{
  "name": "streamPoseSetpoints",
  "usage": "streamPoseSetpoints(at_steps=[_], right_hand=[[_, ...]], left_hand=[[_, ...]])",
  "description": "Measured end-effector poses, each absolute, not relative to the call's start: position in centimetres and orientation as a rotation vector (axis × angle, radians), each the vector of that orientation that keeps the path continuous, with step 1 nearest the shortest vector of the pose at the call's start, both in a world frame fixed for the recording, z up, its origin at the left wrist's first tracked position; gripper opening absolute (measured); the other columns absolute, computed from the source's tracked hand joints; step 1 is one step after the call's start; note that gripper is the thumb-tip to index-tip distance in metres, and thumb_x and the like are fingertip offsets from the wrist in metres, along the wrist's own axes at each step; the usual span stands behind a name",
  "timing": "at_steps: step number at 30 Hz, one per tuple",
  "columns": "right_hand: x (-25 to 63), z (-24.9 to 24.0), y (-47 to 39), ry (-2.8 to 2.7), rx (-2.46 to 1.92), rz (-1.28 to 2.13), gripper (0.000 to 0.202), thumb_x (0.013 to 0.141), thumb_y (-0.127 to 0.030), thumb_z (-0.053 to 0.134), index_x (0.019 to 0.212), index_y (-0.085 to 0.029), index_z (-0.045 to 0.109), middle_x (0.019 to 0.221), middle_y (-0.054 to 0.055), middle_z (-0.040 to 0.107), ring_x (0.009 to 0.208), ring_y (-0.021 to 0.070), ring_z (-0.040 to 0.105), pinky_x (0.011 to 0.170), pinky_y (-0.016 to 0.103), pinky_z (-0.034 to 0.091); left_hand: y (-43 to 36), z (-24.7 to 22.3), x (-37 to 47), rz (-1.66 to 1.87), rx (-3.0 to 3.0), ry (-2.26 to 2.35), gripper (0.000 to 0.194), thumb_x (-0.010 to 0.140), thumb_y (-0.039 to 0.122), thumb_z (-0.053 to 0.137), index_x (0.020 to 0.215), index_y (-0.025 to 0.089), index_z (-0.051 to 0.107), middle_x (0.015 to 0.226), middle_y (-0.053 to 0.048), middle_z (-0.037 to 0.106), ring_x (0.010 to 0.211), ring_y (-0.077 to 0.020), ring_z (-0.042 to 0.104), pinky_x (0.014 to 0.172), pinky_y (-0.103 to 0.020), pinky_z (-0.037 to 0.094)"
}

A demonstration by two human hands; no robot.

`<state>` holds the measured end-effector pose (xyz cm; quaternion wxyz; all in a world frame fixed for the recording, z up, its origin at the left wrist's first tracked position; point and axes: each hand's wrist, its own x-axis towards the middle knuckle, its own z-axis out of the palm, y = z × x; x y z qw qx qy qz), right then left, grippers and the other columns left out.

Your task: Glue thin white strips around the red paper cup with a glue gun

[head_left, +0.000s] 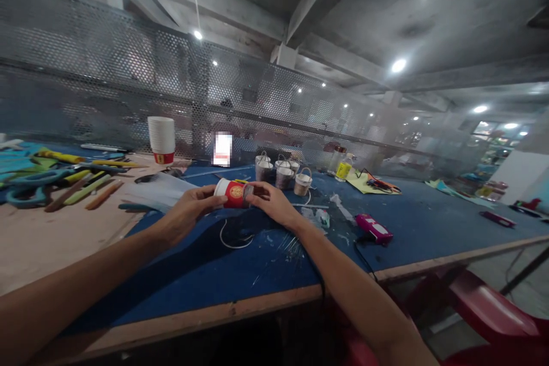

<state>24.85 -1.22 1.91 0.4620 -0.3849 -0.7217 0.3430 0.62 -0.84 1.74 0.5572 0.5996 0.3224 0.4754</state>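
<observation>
A red and white paper cup with a gold emblem lies sideways between my two hands above the blue table. My left hand grips its white end on the left, thumb in front. On the right, my right hand has its fingers closed on the other end, where a dark grey band shows. Below the cup, a thin white curved strip or wire rests on the tabletop. Beyond my right hand stand several small cup-shaped pails with looped handles; one pail is light brown.
Stacked paper cups stand back left. Scissors and several coloured tools lie on a pale board. A magenta corded device, clear plastic scraps and a yellow-labelled bottle are to the right. Perforated mesh borders the back.
</observation>
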Motion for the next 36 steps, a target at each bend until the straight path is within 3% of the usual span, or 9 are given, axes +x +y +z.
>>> streamPoseSetpoints(at_steps=[4,7,11,17,22,25,29,32,36], right_hand=[[24.9,1.9,-1.6,-1.787,-0.933,0.778,0.054,0.084,-0.04,0.085,0.13,-0.02,0.067,0.128,0.012,0.076,0.119,0.025,0.073,0.106,0.043,0.056],[24.8,1.8,-1.6,-1.846,-0.888,0.727,0.062,0.081,-0.038,0.088,0.137,-0.023,0.064,0.139,0.011,0.071,0.124,0.0258,0.069,0.112,0.046,0.051],[25.0,1.6,-1.1,-1.818,-0.861,0.77,0.055,0.094,-0.049,0.072,0.142,-0.024,0.062,0.145,0.011,0.068,0.129,0.025,0.067,0.112,0.042,0.051],[25.5,2.0,-1.2,-1.811,-0.873,0.714,0.032,0.095,-0.041,0.069,0.121,-0.025,0.076,0.132,0.007,0.075,0.123,0.0241,0.069,0.111,0.042,0.051],[25.2,2.7,-2.3,-1.745,-0.86,0.668,0.023,0.09,-0.038,0.074,0.107,-0.024,0.08,0.118,0.005,0.079,0.116,0.0231,0.07,0.109,0.041,0.049],[25.0,3.0,-2.6,-1.676,-0.796,0.741,0.026,0.094,-0.045,0.071,0.104,-0.022,0.079,0.093,0.004,0.082,0.099,0.0216,0.075,0.102,0.039,0.053],[25.5,3.2,-2.1,-1.54,-0.78,0.751,0.035,0.095,-0.053,0.067,0.092,-0.019,0.075,0.057,-0.002,0.067,0.074,0.0211,0.073,0.088,0.035,0.056],[26.4,3.3,-1.5,-1.515,-0.86,0.676,0.036,0.093,-0.055,0.069,0.087,-0.019,0.073,0.058,-0.002,0.066,0.068,0.0202,0.071,0.084,0.034,0.055],[26.3,3.3,-1.9,-1.639,-0.996,0.547,0.036,0.093,-0.055,0.069,0.084,-0.02,0.072,0.073,0.0,0.072,0.076,0.019,0.069,0.084,0.032,0.052]], left_hand=[[-0.7,1.9,0.6,1.123,1.331,0.722,0.03,0.077,0.042,0.088,0.098,0.022,0.087,0.101,-0.006,0.085,0.096,-0.0282,0.075,0.085,-0.034,0.06],[-0.7,1.8,0.8,1.097,1.316,0.713,0.026,0.079,0.043,0.088,0.094,0.022,0.087,0.097,-0.008,0.086,0.089,-0.0255,0.077,0.086,-0.034,0.06],[-0.7,1.4,0.9,1.131,1.372,0.74,0.023,0.078,0.042,0.088,0.09,0.022,0.087,0.095,-0.007,0.086,0.088,-0.0238,0.077,0.087,-0.032,0.058],[-0.7,1.2,0.8,1.14,1.618,0.75,0.031,0.085,0.049,0.081,0.1,0.023,0.088,0.107,-0.008,0.087,0.106,-0.0313,0.075,0.106,-0.042,0.049],[-1.0,1.3,1.0,1.155,1.755,0.799,0.035,0.083,0.052,0.081,0.103,0.025,0.088,0.104,-0.006,0.087,0.102,-0.0338,0.076,0.099,-0.042,0.052],[-1.0,1.3,1.1,1.202,1.808,0.825,0.034,0.083,0.052,0.08,0.102,0.025,0.089,0.101,-0.005,0.087,0.101,-0.0334,0.075,0.095,-0.04,0.053],[-0.8,1.4,1.0,1.261,1.799,0.841,0.03,0.083,0.049,0.078,0.099,0.025,0.088,0.094,-0.004,0.085,0.095,-0.0303,0.074,0.089,-0.037,0.053],[-0.7,1.5,0.9,1.279,1.807,0.859,0.03,0.082,0.047,0.077,0.098,0.023,0.087,0.092,-0.004,0.084,0.092,-0.0292,0.073,0.085,-0.036,0.053],[-0.9,1.3,0.8,1.331,1.923,0.956,0.033,0.083,0.046,0.075,0.099,0.02,0.085,0.092,-0.005,0.084,0.092,-0.0314,0.073,0.085,-0.038,0.054]])
